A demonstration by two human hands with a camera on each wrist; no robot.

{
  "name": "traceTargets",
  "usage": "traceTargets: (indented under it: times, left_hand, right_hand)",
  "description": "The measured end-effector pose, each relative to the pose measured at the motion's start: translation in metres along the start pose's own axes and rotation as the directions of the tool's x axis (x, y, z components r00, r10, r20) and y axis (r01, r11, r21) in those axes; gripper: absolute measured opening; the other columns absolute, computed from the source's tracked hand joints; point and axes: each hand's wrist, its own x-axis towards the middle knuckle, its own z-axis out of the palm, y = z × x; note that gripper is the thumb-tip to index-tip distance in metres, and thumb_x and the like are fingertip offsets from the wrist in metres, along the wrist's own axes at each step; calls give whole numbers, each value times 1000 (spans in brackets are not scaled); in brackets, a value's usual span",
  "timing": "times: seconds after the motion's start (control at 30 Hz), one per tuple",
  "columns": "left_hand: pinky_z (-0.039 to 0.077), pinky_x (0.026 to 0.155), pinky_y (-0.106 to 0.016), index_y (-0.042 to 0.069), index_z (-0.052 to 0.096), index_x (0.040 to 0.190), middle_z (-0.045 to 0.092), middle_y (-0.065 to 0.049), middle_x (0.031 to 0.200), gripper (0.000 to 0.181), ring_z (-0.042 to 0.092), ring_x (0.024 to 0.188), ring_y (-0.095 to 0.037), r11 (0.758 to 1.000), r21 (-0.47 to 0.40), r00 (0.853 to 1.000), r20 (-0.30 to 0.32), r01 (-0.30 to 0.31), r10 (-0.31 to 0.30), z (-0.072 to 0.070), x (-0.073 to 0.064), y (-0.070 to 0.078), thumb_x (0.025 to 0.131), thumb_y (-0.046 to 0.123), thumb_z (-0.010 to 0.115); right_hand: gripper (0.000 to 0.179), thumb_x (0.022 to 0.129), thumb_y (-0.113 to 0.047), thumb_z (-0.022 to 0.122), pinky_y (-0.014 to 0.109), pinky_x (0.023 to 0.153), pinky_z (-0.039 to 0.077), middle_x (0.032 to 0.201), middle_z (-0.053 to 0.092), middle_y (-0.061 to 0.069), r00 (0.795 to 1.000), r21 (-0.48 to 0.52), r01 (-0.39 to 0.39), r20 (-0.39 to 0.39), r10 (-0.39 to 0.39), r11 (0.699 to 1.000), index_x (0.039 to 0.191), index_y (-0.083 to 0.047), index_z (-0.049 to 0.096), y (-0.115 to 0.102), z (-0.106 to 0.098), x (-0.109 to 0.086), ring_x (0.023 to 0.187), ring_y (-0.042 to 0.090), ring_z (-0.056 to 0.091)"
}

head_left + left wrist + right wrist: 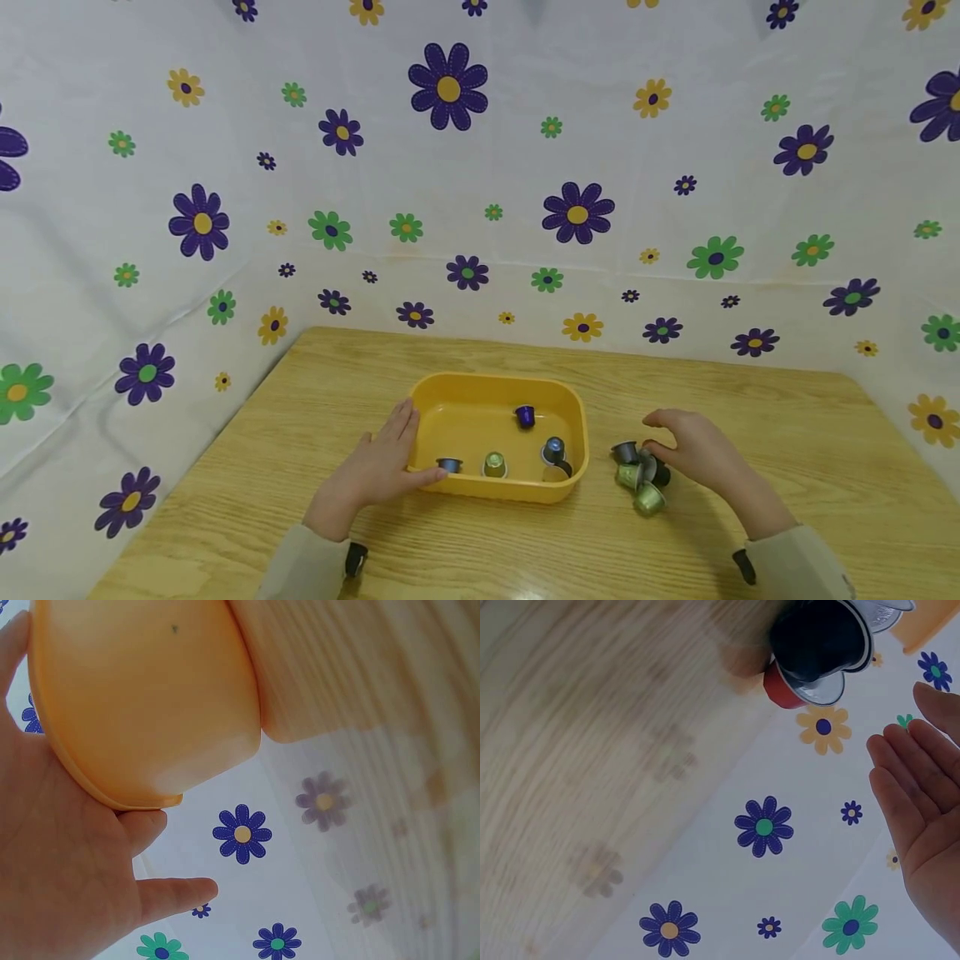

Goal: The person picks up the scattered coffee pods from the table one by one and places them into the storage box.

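Observation:
A yellow tray [480, 385] holds several coffee capsules, among them a purple capsule [526, 417] and a green capsule [494, 465]. My left hand [375, 462] rests on its left rim, fingers extended along the side and thumb at the front edge; in the left wrist view the palm lies against the rim. To the tray's right, my right hand [693, 446] is poised at a small pile of capsules [628, 477], fingers bent loosely, holding nothing. The right wrist view shows a black capsule [821, 637] and a red capsule [784, 688] beside the fingers.
The wooden table [360, 358] meets a white flowered cloth [495, 150] at the back and both sides. One green capsule [649, 500] lies at the near edge of the pile.

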Motion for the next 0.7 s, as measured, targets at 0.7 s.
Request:
traceTargets:
  times: [0.7]
  left_hand:
    - [17,93,-62,-7,13,138,2,-18,146,98,4,132,-29,1000,7,1000,3,3,-3,1,2,-2,79,64,46]
  right_hand:
    - [27,76,-9,68,43,73,47,93,62,17,988,29,-100,125,96,995,98,6,61,16,11,5,87,33,58]
